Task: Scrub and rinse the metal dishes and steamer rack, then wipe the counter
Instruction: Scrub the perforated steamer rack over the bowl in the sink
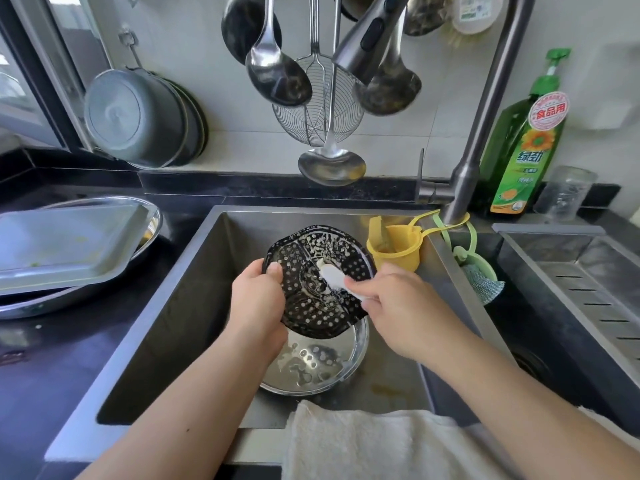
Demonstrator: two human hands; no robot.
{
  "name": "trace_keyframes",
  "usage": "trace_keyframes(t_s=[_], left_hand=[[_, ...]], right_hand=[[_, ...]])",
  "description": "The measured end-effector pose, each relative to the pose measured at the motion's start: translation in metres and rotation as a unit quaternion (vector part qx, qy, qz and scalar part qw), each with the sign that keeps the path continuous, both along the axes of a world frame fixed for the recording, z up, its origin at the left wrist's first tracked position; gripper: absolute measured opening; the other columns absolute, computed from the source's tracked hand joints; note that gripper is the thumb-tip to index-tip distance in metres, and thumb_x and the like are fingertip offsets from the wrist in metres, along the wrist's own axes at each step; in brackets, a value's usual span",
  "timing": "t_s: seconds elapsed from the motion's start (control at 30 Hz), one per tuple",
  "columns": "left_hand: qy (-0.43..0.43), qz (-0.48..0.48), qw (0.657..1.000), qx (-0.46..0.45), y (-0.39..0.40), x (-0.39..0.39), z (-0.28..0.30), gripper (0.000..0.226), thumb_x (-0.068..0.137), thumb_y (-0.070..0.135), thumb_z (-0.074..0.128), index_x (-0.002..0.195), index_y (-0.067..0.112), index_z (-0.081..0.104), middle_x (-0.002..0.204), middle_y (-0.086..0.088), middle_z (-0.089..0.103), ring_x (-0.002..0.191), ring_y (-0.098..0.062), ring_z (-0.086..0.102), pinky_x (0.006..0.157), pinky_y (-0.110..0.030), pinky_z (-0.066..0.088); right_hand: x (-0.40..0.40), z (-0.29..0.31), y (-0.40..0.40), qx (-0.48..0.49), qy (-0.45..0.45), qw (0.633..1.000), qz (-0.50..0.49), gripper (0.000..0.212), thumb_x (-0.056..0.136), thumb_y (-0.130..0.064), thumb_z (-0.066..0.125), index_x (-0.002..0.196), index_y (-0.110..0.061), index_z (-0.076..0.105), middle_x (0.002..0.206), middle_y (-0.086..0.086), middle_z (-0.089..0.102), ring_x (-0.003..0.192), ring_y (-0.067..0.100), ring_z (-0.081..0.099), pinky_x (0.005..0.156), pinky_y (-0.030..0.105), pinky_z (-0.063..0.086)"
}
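Over the sink (pixel 194 271), between both sets of fingers: steamer rack (pixel 317 282) tilted, face toward the camera, left hand (pixel 258 299) gripping its left rim; right hand (pixel 398 303) curled round white brush (pixel 337 278), long axis pointing up-left, head touching the rack.

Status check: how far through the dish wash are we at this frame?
Early to middle. Nothing looks clearly finished. In hand: left hand holds the perforated steamer rack tilted over the sink; right hand scrubs it with a white brush, suds visible. Left: metal bowl under the rack, rectangular tray still showing food bits on the counter, rinsing, counter wipe.
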State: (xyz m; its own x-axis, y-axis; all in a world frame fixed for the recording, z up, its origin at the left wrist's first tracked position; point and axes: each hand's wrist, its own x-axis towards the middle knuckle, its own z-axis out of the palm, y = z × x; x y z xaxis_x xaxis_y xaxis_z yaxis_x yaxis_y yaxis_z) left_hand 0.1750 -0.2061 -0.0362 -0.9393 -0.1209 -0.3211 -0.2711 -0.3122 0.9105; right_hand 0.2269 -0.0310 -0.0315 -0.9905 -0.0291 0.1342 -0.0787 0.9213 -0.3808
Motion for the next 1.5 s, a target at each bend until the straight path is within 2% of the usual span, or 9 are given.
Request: trace_keyframes(t_s=[0.13, 0.53, 0.67, 0.8, 0.93, 1.07, 1.2, 1.37, 1.5], left_hand=[[0.007, -0.026, 1.0, -0.009, 0.004, 0.002, 0.001, 0.027, 0.111, 0.01, 0.041, 0.107, 0.008, 0.068, 0.108, -0.014, 0.076, 0.104, -0.031, 0.073, 0.096, -0.051, 0.058], [0.037, 0.005, 0.999, -0.007, -0.003, -0.001, 0.004, 0.025, 0.111, 0.011, 0.043, 0.105, 0.009, 0.067, 0.112, -0.017, 0.074, 0.106, -0.033, 0.072, 0.097, -0.053, 0.058], [0.041, 0.008, 0.999, -0.006, -0.006, -0.002, 0.005, 0.025, 0.111, 0.011, 0.043, 0.104, 0.009, 0.067, 0.113, -0.017, 0.074, 0.105, -0.031, 0.072, 0.097, -0.051, 0.058], [0.029, 0.018, 0.999, 0.009, -0.009, -0.001, 0.005, 0.026, 0.111, 0.012, 0.043, 0.101, 0.011, 0.067, 0.114, -0.016, 0.073, 0.103, -0.03, 0.072, 0.096, -0.05, 0.058], [0.031, 0.025, 0.999, 0.011, -0.01, -0.002, 0.007, 0.025, 0.111, 0.012, 0.042, 0.106, 0.009, 0.067, 0.113, -0.014, 0.073, 0.105, -0.029, 0.072, 0.096, -0.048, 0.059], [0.027, 0.031, 0.999, 0.011, -0.012, -0.002, 0.007, 0.025, 0.111, 0.013, 0.043, 0.104, 0.008, 0.067, 0.108, -0.015, 0.073, 0.091, -0.025, 0.072, 0.087, -0.044, 0.062], [0.037, 0.028, 0.999, 0.01, -0.014, -0.005, 0.01, 0.024, 0.111, 0.012, 0.043, 0.106, 0.006, 0.066, 0.111, -0.016, 0.073, 0.099, -0.029, 0.073, 0.091, -0.048, 0.061], [0.022, 0.049, 0.998, 0.019, -0.022, -0.007, 0.008, 0.025, 0.111, 0.014, 0.043, 0.103, 0.008, 0.067, 0.103, -0.012, 0.072, 0.085, -0.021, 0.071, 0.085, -0.044, 0.062], [0.028, 0.054, 0.998, 0.018, -0.022, -0.01, 0.01, 0.024, 0.111, 0.014, 0.043, 0.107, 0.009, 0.067, 0.104, -0.01, 0.074, 0.087, -0.021, 0.073, 0.088, -0.042, 0.061]], right_hand=[[-0.018, 0.006, 0.023, -0.012, 0.05, 0.994, -0.094, 0.046, 0.105, -0.019, 0.047, 0.144, -0.043, 0.051, 0.1, -0.005, 0.046, 0.087, 0.017, 0.052, 0.077, 0.038, 0.053], [-0.003, 0.002, 0.019, -0.028, -0.006, 1.0, 0.005, 0.044, 0.104, -0.021, 0.053, 0.14, -0.047, 0.053, 0.095, -0.011, 0.045, 0.083, 0.009, 0.048, 0.066, 0.026, 0.042], [-0.015, 0.011, 0.033, -0.004, 0.038, 0.997, -0.07, 0.045, 0.103, -0.021, 0.055, 0.139, -0.049, 0.056, 0.095, -0.011, 0.045, 0.085, 0.015, 0.051, 0.075, 0.038, 0.052], [0.007, 0.007, 0.01, -0.022, -0.049, 0.997, 0.054, 0.042, 0.104, -0.024, 0.054, 0.136, -0.051, 0.056, 0.099, -0.009, 0.05, 0.083, 0.015, 0.055, 0.076, 0.04, 0.055], [-0.013, 0.012, 0.031, -0.003, 0.024, 0.998, -0.059, 0.044, 0.105, -0.022, 0.051, 0.139, -0.05, 0.053, 0.095, -0.011, 0.046, 0.083, 0.015, 0.052, 0.069, 0.033, 0.049], [0.006, 0.003, 0.01, -0.029, -0.054, 0.995, 0.082, 0.044, 0.104, -0.023, 0.054, 0.138, -0.051, 0.054, 0.099, -0.01, 0.049, 0.087, 0.014, 0.055, 0.08, 0.041, 0.054], [-0.015, 0.014, 0.033, -0.013, 0.02, 0.999, -0.038, 0.043, 0.105, -0.023, 0.052, 0.137, -0.051, 0.054, 0.097, -0.011, 0.048, 0.082, 0.013, 0.052, 0.07, 0.031, 0.051], [0.014, 0.005, 0.001, -0.038, -0.072, 0.99, 0.116, 0.041, 0.103, -0.026, 0.056, 0.134, -0.052, 0.057, 0.097, -0.012, 0.05, 0.084, 0.014, 0.056, 0.078, 0.04, 0.055], [-0.01, 0.01, 0.024, -0.02, -0.006, 1.0, -0.021, 0.042, 0.104, -0.023, 0.053, 0.138, -0.048, 0.055, 0.097, -0.01, 0.05, 0.081, 0.014, 0.055, 0.073, 0.035, 0.056]])
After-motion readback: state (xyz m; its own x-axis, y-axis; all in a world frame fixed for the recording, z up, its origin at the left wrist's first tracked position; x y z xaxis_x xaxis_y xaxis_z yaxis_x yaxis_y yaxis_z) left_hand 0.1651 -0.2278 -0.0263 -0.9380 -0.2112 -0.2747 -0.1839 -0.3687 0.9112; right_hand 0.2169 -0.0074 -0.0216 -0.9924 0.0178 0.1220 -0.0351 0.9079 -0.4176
